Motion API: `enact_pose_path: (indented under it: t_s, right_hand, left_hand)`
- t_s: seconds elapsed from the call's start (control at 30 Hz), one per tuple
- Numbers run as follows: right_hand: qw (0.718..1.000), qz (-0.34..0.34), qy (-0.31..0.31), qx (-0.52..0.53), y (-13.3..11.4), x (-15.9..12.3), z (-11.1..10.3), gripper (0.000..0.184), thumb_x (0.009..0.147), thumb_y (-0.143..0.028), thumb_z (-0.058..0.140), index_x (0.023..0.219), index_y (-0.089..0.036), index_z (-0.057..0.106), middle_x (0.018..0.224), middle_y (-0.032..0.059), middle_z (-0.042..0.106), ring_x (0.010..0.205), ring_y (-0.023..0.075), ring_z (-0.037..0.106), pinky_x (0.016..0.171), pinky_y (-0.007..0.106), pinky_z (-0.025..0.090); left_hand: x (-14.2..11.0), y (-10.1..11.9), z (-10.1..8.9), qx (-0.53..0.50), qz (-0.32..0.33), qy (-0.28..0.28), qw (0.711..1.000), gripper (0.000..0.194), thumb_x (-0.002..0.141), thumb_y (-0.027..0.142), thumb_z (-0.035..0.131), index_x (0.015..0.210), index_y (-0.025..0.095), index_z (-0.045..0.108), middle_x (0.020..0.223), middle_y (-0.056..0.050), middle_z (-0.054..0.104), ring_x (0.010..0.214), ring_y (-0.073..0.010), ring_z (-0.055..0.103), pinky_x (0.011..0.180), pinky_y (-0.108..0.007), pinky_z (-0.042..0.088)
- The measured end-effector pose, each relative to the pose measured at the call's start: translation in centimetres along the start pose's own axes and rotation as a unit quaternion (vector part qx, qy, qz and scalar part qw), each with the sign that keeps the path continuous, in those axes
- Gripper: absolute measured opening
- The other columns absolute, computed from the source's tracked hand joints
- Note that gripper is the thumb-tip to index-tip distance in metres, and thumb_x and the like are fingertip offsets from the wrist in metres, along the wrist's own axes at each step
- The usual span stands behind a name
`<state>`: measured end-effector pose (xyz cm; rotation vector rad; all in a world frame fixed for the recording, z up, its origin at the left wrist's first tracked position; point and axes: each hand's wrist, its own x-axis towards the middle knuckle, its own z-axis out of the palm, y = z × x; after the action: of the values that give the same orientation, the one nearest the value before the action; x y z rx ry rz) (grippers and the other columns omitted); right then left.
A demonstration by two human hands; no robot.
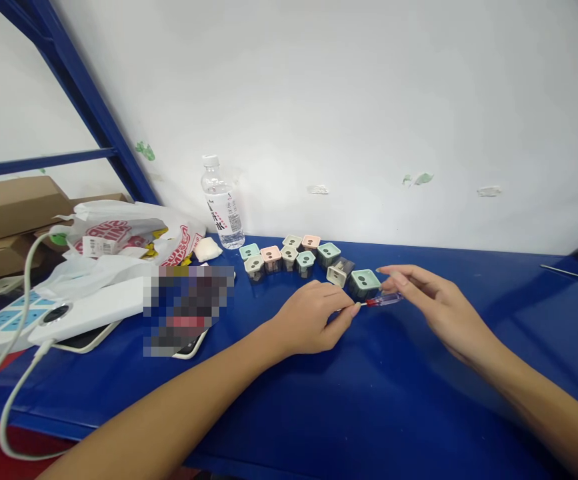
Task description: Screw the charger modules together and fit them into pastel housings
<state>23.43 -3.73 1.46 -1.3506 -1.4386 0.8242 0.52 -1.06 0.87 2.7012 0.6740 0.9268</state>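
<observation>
My left hand (319, 317) is closed, its thumb and fingers pinching the metal shaft of a small screwdriver (389, 299) with a clear handle and a red collar. Whatever lies inside the curled fingers is hidden. Just above the handle, my right hand (429, 297) has its fingers apart; whether a fingertip touches the handle I cannot tell. Beyond the hands stands a mint-green two-hole pencil sharpener (365, 283). A cream sharpener (337, 275) lies tipped on its side next to it. Several more sharpeners in pink, cream and green, including a pink one (271, 257), are grouped to the left.
A water bottle (223, 207) stands against the white wall. On the left are a plastic bag (133, 233), cardboard boxes (16, 207), a white power bank (93, 310) with a cable, and a power strip (6, 327). A thin dark tool (573, 275) lies far right on the blue table (369, 407).
</observation>
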Motion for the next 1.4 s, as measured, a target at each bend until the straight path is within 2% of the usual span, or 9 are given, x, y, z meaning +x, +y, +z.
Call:
enact_pose_path:
  t_s: [0.17,0.43,0.53,0.67,0.87,0.93,1.2,1.33,1.4]
  right_hand:
    - [0.998,0.027,-0.06,0.013,-0.9,-0.6,0.4,0.041,0.08,-0.064,0.071,0.079,-0.023,0.076,0.058,0.0009,0.065,0.062,0.0169,0.058,0.066,0.03,0.046]
    - [0.997,0.015,-0.031,0.065,-0.8,-0.5,0.1,0.038,0.072,-0.06,0.08,0.084,-0.025,0.079,0.07,0.0023,0.069,0.069,0.0173,0.06,0.07,0.031,0.049]
    - [0.998,0.006,-0.002,0.068,-0.7,-0.5,-0.3,0.037,0.074,-0.061,0.079,0.081,-0.025,0.079,0.084,0.0048,0.073,0.082,0.0206,0.064,0.078,0.033,0.051]
    - [0.999,-0.008,-0.011,0.052,-0.7,-0.8,-0.5,0.044,0.085,-0.067,0.065,0.086,-0.024,0.074,0.079,0.006,0.073,0.082,0.0225,0.066,0.077,0.035,0.053]
    - [0.995,-0.012,-0.097,0.011,-1.6,-1.3,-0.2,0.047,0.096,-0.066,0.047,0.09,-0.023,0.066,0.058,0.0002,0.065,0.052,0.0163,0.058,0.057,0.031,0.045]
    - [0.992,-0.012,-0.125,-0.031,-1.8,-1.4,-0.2,0.049,0.096,-0.067,0.045,0.093,-0.023,0.067,0.053,-0.0022,0.059,0.048,0.015,0.053,0.054,0.03,0.042]
    - [0.976,0.033,-0.195,-0.087,-1.8,-1.8,0.2,0.052,0.094,-0.069,0.045,0.096,-0.023,0.068,0.051,-0.0057,0.042,0.046,0.0132,0.042,0.047,0.028,0.036]
    - [0.966,-0.004,-0.215,-0.142,-1.6,-2.0,0.2,0.044,0.096,-0.062,0.047,0.096,-0.025,0.07,0.067,0.001,0.064,0.045,0.0108,0.039,0.041,0.026,0.033]
    - [0.954,-0.033,-0.238,-0.18,-1.6,-2.2,0.3,0.038,0.098,-0.056,0.049,0.103,-0.027,0.072,0.083,0.0037,0.073,0.051,0.0126,0.05,0.044,0.026,0.039]
  left_hand:
    - [0.0,-0.3,-0.1,0.027,-0.008,0.01,1.0,0.034,0.103,0.027,0.039,0.084,0.015,0.065,0.081,-0.006,0.072,0.078,-0.0177,0.065,0.073,-0.031,0.043]
    - [0.6,-0.8,-2.1,0.084,0.011,-0.017,0.996,0.038,0.099,0.048,0.051,0.094,0.017,0.074,0.091,-0.006,0.075,0.087,-0.0204,0.066,0.08,-0.035,0.045]
    - [1.1,-1.7,-4.7,0.133,-0.091,0.024,0.987,0.037,0.101,0.039,0.046,0.091,0.017,0.074,0.09,-0.007,0.076,0.087,-0.0208,0.066,0.083,-0.035,0.048]
    - [1.3,-3.5,-8.2,0.243,-0.267,0.035,0.932,0.033,0.098,0.032,0.046,0.095,0.016,0.074,0.099,-0.01,0.076,0.097,-0.0267,0.067,0.09,-0.04,0.05]
    - [0.0,-6.0,-10.7,0.271,-0.406,-0.08,0.869,0.05,0.096,0.037,0.047,0.14,0.014,0.055,0.141,-0.014,0.061,0.132,-0.0328,0.055,0.108,-0.044,0.044]
    - [-0.4,-6.7,-11.1,0.257,-0.421,-0.113,0.863,0.049,0.097,0.032,0.043,0.142,0.014,0.054,0.145,-0.014,0.058,0.134,-0.0309,0.054,0.109,-0.042,0.043]
    - [-0.6,-6.0,-12.4,0.215,-0.414,-0.184,0.865,0.048,0.092,0.043,0.049,0.128,0.016,0.063,0.115,-0.013,0.074,0.101,-0.0293,0.07,0.084,-0.035,0.052]
    - [-0.4,-4.9,-11.8,0.183,-0.396,-0.205,0.876,0.053,0.091,0.045,0.052,0.136,0.019,0.056,0.104,-0.008,0.076,0.087,-0.0236,0.07,0.072,-0.029,0.05]
    - [-0.2,-4.4,-11.3,0.167,-0.384,-0.209,0.884,0.049,0.09,0.045,0.055,0.131,0.019,0.057,0.097,-0.007,0.076,0.081,-0.0226,0.07,0.068,-0.028,0.048]
